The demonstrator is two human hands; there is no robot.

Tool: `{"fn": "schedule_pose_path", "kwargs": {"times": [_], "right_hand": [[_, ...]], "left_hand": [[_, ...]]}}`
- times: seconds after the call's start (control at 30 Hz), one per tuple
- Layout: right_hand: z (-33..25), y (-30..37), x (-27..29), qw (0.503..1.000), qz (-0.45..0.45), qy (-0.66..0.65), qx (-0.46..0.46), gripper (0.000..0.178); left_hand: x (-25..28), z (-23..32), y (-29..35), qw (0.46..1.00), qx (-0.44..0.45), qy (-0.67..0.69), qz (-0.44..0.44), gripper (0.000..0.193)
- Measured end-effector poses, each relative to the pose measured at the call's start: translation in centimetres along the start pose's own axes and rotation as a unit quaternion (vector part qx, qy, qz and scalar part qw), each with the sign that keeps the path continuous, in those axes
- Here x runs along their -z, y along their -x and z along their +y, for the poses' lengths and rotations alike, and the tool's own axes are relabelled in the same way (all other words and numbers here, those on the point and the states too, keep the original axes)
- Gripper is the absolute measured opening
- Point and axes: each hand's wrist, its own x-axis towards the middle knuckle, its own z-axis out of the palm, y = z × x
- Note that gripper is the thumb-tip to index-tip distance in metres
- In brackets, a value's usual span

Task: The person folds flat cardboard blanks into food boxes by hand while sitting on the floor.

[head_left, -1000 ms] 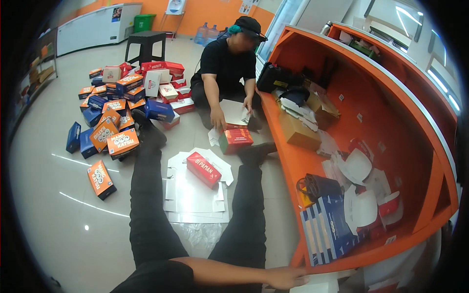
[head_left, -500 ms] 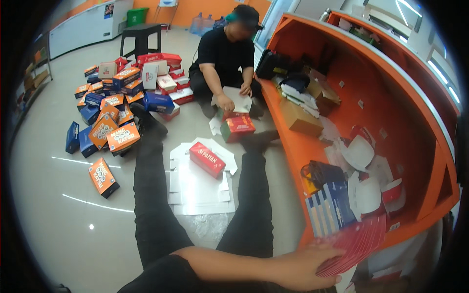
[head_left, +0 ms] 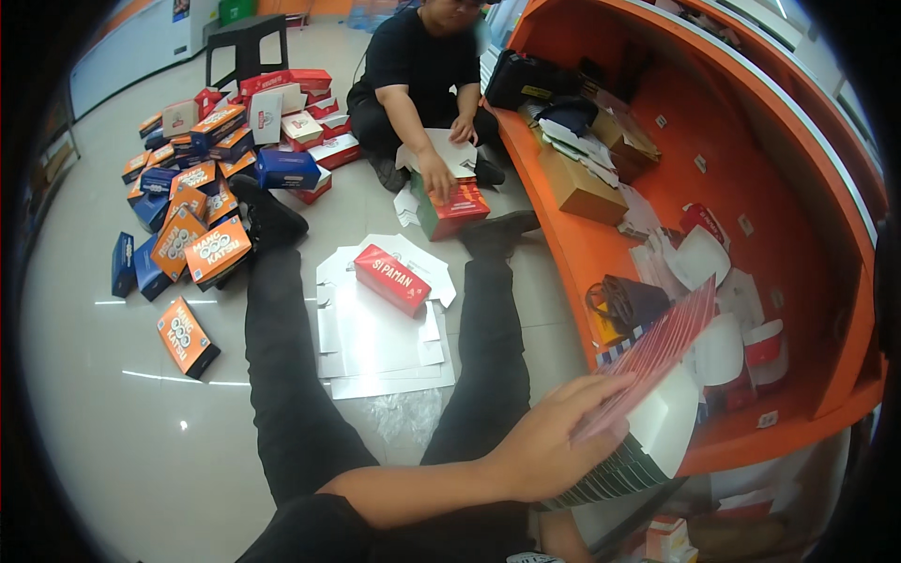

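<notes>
My left forearm reaches across my lap to the right. My left hand is closed on a fanned stack of flat box blanks with red printed faces. White inner sides and dark green edges show on the blanks below the hand. Under the stack a small patch of bare skin shows at the lower edge, seemingly my right arm; the right hand's fingers are hidden. Between my legs, white flat blanks lie on the floor, and a folded red box rests on them.
Orange, blue and red boxes are heaped at the left, one orange box apart. A co-worker sits ahead, hands at a red-green box. At right stands an orange shelf unit with cartons. Crumpled plastic lies between my legs.
My left hand has moved left and up with the box blanks, which are now tilted up and show white sides and green edges. The view has shifted slightly.
</notes>
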Motion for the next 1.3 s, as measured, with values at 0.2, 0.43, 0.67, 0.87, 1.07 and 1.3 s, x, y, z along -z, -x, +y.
{"fn": "schedule_pose_path", "kwargs": {"times": [0.2, 0.43, 0.67, 0.87, 1.07, 1.3], "right_hand": [[6.7, -5.0, -3.3, 0.961, -0.087, -0.234, -0.121, 0.050], [13.3, -13.0, -8.3, 0.854, -0.146, -0.430, -0.255, 0.047], [17.3, -25.4, -13.0, 0.721, -0.174, -0.566, -0.359, 0.044], [13.1, -39.7, -18.5, 0.886, -0.334, -0.305, -0.098, 0.052], [6.1, -47.9, -26.2, 0.965, -0.156, -0.006, 0.212, 0.082], [9.0, -56.8, -25.9, 0.963, 0.048, 0.263, -0.032, 0.099]], "left_hand": [[1.2, 0.1, -1.0, 0.996, -0.080, -0.044, -0.017, 0.073], [4.8, -2.3, -3.8, 0.981, -0.188, -0.013, -0.041, 0.087], [10.6, -10.1, 0.6, 0.988, 0.060, -0.073, 0.123, 0.046], [21.8, -19.3, 10.4, 0.856, 0.294, -0.356, 0.235, 0.047], [26.0, -19.6, 9.1, 0.790, 0.401, -0.385, 0.260, 0.054], [27.6, -22.3, 10.6, 0.749, 0.376, -0.515, 0.179, 0.056]]}}
